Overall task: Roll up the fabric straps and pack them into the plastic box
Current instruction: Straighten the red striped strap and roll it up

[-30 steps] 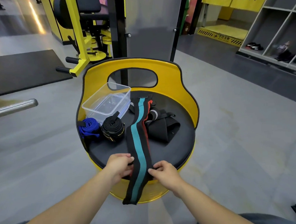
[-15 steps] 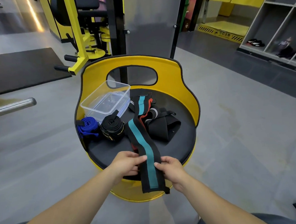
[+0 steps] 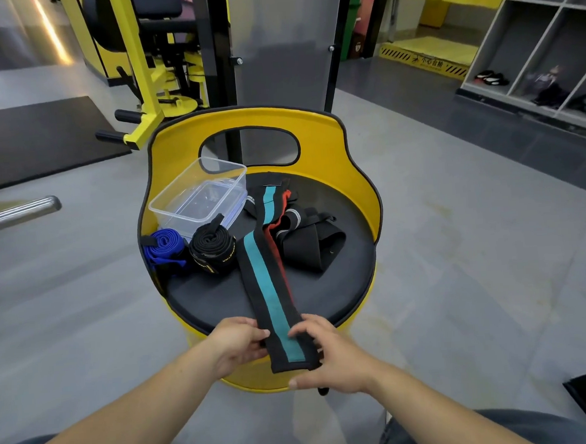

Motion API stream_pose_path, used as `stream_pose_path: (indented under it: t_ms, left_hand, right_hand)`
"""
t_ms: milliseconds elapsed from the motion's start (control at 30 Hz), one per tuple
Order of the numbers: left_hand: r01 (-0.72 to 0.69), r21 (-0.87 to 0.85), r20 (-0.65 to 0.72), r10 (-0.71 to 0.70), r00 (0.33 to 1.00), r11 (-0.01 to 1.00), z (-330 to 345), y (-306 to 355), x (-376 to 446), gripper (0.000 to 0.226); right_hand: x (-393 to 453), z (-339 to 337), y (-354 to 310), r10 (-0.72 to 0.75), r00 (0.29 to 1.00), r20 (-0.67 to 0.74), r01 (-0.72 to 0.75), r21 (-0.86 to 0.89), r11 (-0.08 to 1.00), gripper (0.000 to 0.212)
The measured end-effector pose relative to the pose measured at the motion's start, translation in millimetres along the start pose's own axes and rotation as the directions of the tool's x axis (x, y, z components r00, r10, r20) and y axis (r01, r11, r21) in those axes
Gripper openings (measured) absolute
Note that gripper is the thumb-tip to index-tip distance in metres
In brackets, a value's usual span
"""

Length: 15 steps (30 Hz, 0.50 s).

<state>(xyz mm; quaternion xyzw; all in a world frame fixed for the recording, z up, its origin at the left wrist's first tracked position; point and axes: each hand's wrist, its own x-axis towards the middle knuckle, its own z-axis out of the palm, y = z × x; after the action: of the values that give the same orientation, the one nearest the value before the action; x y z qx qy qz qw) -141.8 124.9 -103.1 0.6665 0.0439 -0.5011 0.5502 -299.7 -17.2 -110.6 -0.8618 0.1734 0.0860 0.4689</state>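
Observation:
A black strap with a teal stripe [image 3: 267,281] lies stretched along the black seat toward me. My left hand [image 3: 239,341] pinches its near end from the left and my right hand [image 3: 330,355] grips the same end from the right. A clear plastic box [image 3: 199,196] stands empty at the seat's back left. In front of it sit a rolled blue strap [image 3: 164,247] and a rolled black strap [image 3: 212,249]. A black-and-red strap [image 3: 275,243] lies partly under the teal one, beside a loose heap of black straps [image 3: 310,244].
Everything rests on a round black seat [image 3: 220,295] with a tall yellow back [image 3: 313,131] that has a handle cut-out. Yellow gym equipment [image 3: 146,93] stands behind on the left, a steel bar [image 3: 16,213] juts in at left, and grey shelving [image 3: 541,45] is at right.
The teal-striped strap's hanging end has been pulled up: it used to dangle well below the seat edge, now its tip lies between both hands. The camera view has shifted slightly.

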Motion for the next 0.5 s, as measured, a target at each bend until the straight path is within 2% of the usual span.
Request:
stream_pose_path:
  t_ms: [67, 133, 167, 267, 333, 400, 500]
  left_hand:
    - [0.01, 0.019, -0.014, -0.009, 1.0, 1.0, 1, -2, 3, 0.011]
    - [0.018, 0.018, -0.032, -0.017, 0.999, 1.0, 0, -5, 5, 0.012]
    - [0.022, 0.013, -0.036, -0.022, 0.999, 1.0, -1, -6, 7, 0.014]
    - [0.034, 0.033, -0.012, -0.034, 0.999, 0.999, -2, -6, 7, 0.016]
    - [0.041, 0.03, 0.016, -0.042, 0.999, 0.999, -2, -6, 6, 0.014]
    - [0.039, 0.035, 0.044, -0.041, 0.998, 0.999, -1, -5, 5, 0.014]
    - [0.052, 0.05, 0.08, -0.056, 0.995, 0.997, 0, -6, 6, 0.018]
  right_hand:
    - [3, 5, 5, -0.029, 0.993, -0.114, 0.028, -0.007, 1.0, 0.032]
    - [10, 5, 7, 0.01, 0.981, -0.196, -0.006, 0.023, 1.0, 0.007]
    - [14, 5, 7, 0.045, 0.976, -0.214, -0.03, 0.07, 0.997, 0.005]
    - [23, 5, 6, 0.16, 0.957, -0.244, -0.109, 0.207, 0.972, 0.025]
    - [27, 4, 4, 0.243, 0.937, -0.25, -0.176, 0.262, 0.949, 0.02]
    - [31, 6, 6, 0.283, 0.931, -0.232, -0.216, 0.274, 0.937, 0.012]
    - [37, 12, 7, 0.333, 0.901, -0.278, -0.264, 0.259, 0.929, 0.02]
